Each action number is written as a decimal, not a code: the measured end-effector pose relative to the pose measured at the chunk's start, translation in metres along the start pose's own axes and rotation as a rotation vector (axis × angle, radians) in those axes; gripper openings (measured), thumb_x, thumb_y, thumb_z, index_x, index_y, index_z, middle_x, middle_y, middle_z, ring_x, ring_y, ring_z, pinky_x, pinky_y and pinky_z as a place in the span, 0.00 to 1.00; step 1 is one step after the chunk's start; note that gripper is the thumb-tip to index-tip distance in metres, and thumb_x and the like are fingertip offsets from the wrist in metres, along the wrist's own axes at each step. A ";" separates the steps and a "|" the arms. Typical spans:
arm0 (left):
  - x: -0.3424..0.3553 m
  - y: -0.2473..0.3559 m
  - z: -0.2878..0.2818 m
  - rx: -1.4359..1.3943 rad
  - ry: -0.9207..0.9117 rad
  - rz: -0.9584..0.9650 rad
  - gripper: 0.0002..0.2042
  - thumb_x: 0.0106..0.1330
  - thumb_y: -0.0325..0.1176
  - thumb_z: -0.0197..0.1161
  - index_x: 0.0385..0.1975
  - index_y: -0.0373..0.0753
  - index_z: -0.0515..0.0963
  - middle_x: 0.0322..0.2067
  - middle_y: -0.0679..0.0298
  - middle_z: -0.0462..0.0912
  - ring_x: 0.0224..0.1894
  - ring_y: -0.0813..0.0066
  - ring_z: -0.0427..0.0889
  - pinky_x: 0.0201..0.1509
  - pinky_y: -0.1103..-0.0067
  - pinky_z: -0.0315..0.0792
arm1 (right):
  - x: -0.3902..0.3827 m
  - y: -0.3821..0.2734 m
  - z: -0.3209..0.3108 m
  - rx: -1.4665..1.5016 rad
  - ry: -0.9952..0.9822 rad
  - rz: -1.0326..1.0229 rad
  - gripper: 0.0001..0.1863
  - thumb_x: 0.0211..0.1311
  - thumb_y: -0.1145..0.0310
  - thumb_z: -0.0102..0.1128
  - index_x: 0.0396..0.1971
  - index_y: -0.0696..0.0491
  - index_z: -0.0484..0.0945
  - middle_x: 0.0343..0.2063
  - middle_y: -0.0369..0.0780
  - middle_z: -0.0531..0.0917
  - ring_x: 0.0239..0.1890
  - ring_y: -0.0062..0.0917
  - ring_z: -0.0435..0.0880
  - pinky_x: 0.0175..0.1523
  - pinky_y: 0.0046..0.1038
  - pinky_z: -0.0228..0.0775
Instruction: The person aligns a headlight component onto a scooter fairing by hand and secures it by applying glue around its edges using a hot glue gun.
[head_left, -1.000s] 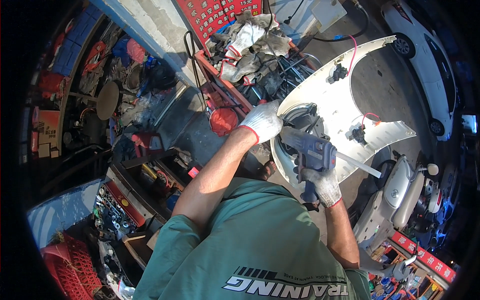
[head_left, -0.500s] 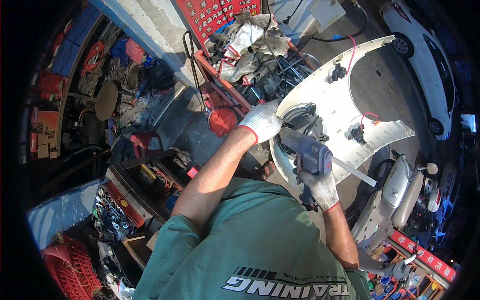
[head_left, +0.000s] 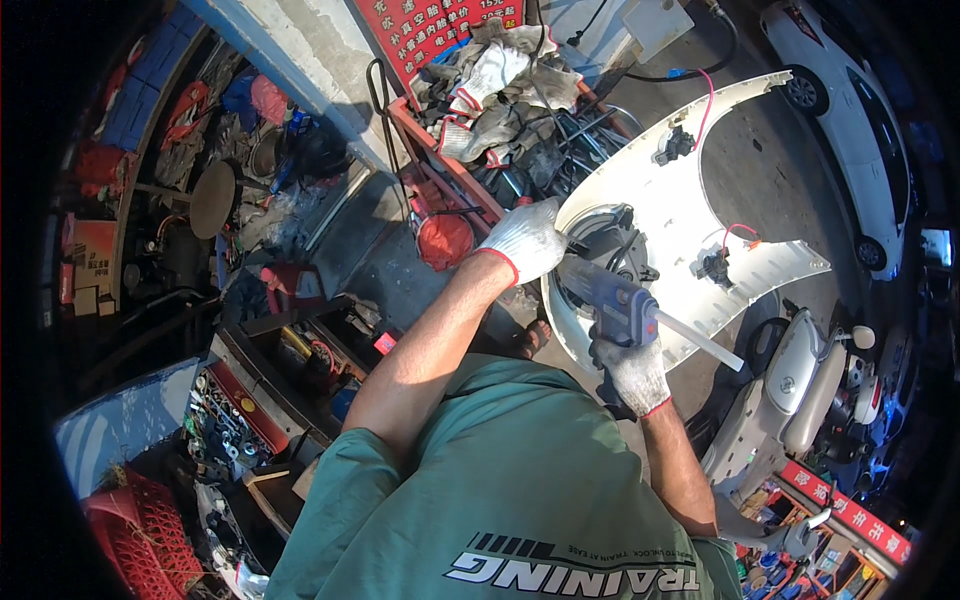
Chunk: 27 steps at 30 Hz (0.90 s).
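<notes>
A large cream-white scooter panel [head_left: 652, 205] stands in front of me, its inner side facing up. A round black-and-grey lamp unit [head_left: 598, 232] is set into its near left part. White knitted gloves with red cuffs cover both hands. My left hand [head_left: 528, 240] is closed on the panel's left edge. In my right hand [head_left: 636, 375] is a blue-grey glue gun [head_left: 622, 308], gripped by its handle. A white glue stick [head_left: 703, 340] sticks out of the gun's rear. The nozzle points into the lamp area; its tip is hard to make out.
Beyond the panel, a red tray [head_left: 455, 165] holds used gloves [head_left: 495, 75] and tools. A red container [head_left: 445, 243] sits left of my left hand. Tool drawers [head_left: 240, 410] are at lower left. A white scooter [head_left: 795, 370] and a white car [head_left: 850, 130] stand at right.
My right hand and the glue gun have shifted slightly left, with the glue stick's end moving along. My left hand and the panel have barely moved.
</notes>
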<state>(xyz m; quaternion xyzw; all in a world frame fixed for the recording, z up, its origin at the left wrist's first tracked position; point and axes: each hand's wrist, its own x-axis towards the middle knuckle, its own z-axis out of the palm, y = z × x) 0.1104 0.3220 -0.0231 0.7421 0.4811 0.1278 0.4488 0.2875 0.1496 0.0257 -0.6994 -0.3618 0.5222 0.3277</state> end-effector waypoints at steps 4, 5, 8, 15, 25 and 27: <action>0.002 -0.003 0.003 0.005 0.008 -0.002 0.15 0.65 0.32 0.54 0.48 0.32 0.75 0.41 0.39 0.83 0.47 0.41 0.82 0.49 0.56 0.76 | 0.002 0.001 0.001 -0.066 0.028 -0.025 0.13 0.53 0.76 0.63 0.41 0.58 0.77 0.29 0.36 0.80 0.32 0.19 0.80 0.39 0.26 0.74; 0.002 -0.003 0.003 0.004 0.008 -0.007 0.15 0.65 0.32 0.54 0.48 0.32 0.75 0.41 0.39 0.83 0.46 0.40 0.82 0.49 0.55 0.76 | 0.000 -0.005 0.001 -0.083 0.023 -0.024 0.13 0.53 0.76 0.63 0.41 0.58 0.77 0.29 0.36 0.80 0.32 0.19 0.80 0.39 0.26 0.74; -0.001 0.000 0.001 0.012 0.008 -0.014 0.15 0.65 0.32 0.54 0.48 0.32 0.75 0.40 0.39 0.83 0.46 0.40 0.82 0.49 0.55 0.76 | 0.002 -0.007 -0.002 -0.091 -0.001 0.008 0.14 0.53 0.76 0.63 0.41 0.58 0.77 0.29 0.36 0.80 0.33 0.20 0.80 0.39 0.27 0.75; -0.002 0.003 -0.003 0.028 -0.019 -0.013 0.16 0.65 0.33 0.55 0.48 0.31 0.74 0.40 0.37 0.82 0.46 0.39 0.82 0.49 0.54 0.76 | 0.001 0.007 -0.006 -0.099 -0.042 -0.006 0.18 0.52 0.74 0.66 0.45 0.58 0.78 0.37 0.40 0.84 0.40 0.24 0.84 0.47 0.29 0.77; -0.003 0.003 -0.004 0.065 -0.014 -0.004 0.17 0.66 0.35 0.54 0.48 0.29 0.73 0.41 0.36 0.81 0.45 0.37 0.81 0.50 0.53 0.75 | -0.002 0.014 0.003 -0.086 -0.042 -0.119 0.21 0.55 0.79 0.62 0.51 0.58 0.76 0.38 0.38 0.84 0.38 0.21 0.83 0.44 0.24 0.77; -0.002 0.002 -0.003 0.069 -0.025 -0.008 0.17 0.66 0.35 0.54 0.50 0.30 0.72 0.43 0.36 0.81 0.47 0.38 0.81 0.52 0.54 0.75 | -0.003 0.008 0.007 -0.193 -0.011 -0.036 0.21 0.56 0.78 0.62 0.52 0.56 0.76 0.42 0.40 0.84 0.40 0.21 0.82 0.46 0.24 0.77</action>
